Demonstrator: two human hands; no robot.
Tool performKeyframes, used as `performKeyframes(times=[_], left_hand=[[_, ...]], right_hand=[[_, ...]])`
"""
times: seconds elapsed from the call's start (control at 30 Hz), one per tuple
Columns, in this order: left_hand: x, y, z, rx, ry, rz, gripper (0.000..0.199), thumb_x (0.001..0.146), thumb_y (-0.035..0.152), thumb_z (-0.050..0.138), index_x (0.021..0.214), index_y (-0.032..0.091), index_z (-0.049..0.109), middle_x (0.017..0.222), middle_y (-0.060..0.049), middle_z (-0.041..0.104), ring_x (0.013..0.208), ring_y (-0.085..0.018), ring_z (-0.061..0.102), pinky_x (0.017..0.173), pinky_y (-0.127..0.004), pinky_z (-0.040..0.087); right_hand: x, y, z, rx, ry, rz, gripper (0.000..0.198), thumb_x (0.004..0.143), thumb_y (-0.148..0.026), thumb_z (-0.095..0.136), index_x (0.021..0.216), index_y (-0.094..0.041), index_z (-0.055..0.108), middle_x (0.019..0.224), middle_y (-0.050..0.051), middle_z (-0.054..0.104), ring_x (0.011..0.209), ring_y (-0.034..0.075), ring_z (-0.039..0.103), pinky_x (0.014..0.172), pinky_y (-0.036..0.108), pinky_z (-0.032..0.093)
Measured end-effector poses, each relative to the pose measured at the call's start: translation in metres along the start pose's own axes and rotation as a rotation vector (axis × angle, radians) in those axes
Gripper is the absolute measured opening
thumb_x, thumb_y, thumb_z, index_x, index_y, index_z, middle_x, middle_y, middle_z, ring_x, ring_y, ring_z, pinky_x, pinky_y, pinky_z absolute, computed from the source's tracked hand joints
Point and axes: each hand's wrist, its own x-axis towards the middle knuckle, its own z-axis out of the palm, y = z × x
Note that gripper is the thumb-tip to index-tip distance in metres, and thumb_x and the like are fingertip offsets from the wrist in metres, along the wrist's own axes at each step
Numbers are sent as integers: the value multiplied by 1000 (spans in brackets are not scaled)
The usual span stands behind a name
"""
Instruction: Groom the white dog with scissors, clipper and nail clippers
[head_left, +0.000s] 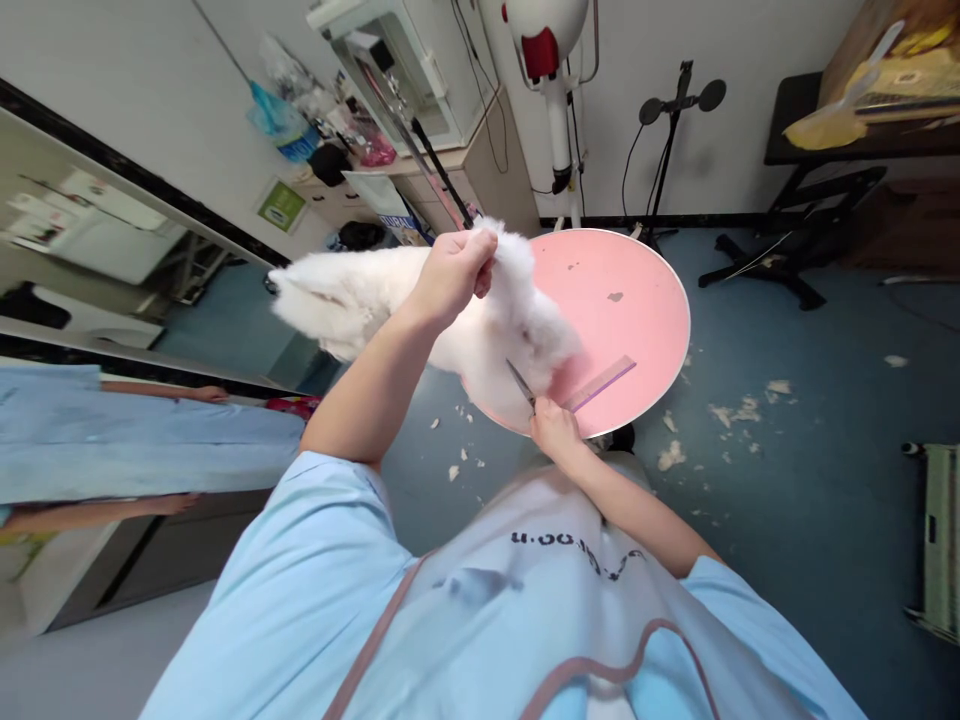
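Observation:
A fluffy white dog (382, 290) stands on a round pink table (652, 330), its head toward the left and its hind end over the tabletop. My left hand (457, 268) is closed around the dog's raised tail (511, 252); the fingers partly hide the grip. Lower down, my right hand (555, 428) grips a pair of scissors (520, 384), blades pointing up and left against the fur of the hindquarters. Beside that hand, a comb (604, 382) with a purple edge lies on the table.
A grooming arm (442, 180) rises behind the dog. White dryer (555, 110) and black stand (667, 150) are beyond the table. Cut fur (671, 455) litters the blue floor. Another person in a blue gown (142, 430) is at the left, near a mirror.

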Motion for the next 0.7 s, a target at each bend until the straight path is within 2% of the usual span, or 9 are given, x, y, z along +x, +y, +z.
performKeyframes(times=[0.03,0.17,0.3,0.47,0.6,0.7], left_hand=[[0,0,0,0,0,-1,50,97,39,54,54,19,38,39,5,35,35,-6,37,40,-18,31],[-1,-1,0,5,-4,-1,50,96,40,55,55,19,37,39,5,36,35,-6,37,40,-19,31],[-2,0,-1,5,-8,-6,49,95,40,55,55,19,37,39,5,36,36,-6,37,41,-18,32],[-1,-2,-2,9,-6,3,50,95,41,56,54,19,37,40,4,37,36,-6,37,41,-18,32],[-1,-3,-2,15,2,-5,50,93,45,57,55,20,37,40,4,37,36,-6,36,40,-18,32],[-1,-3,-3,12,1,-10,50,92,45,58,55,19,37,41,5,36,36,-6,36,40,-18,32]], right_hand=[[0,0,-1,0,-14,-7,24,95,-18,43,116,-13,53,105,14,69,96,24,71,79,31,53],[3,3,-3,26,37,-19,33,94,-34,52,118,-12,52,110,16,67,101,28,69,81,34,53],[5,9,-4,32,-7,17,26,96,-19,44,120,-13,50,111,16,68,99,24,70,82,33,52],[8,16,-8,32,41,-23,34,93,-30,54,120,-11,51,113,18,66,104,28,68,85,35,52],[10,20,-12,16,-18,3,29,95,-17,43,123,-12,50,112,17,67,101,25,69,85,33,52],[13,23,-12,27,-12,-35,30,94,-24,48,122,-12,51,114,18,66,104,26,68,86,35,51]])
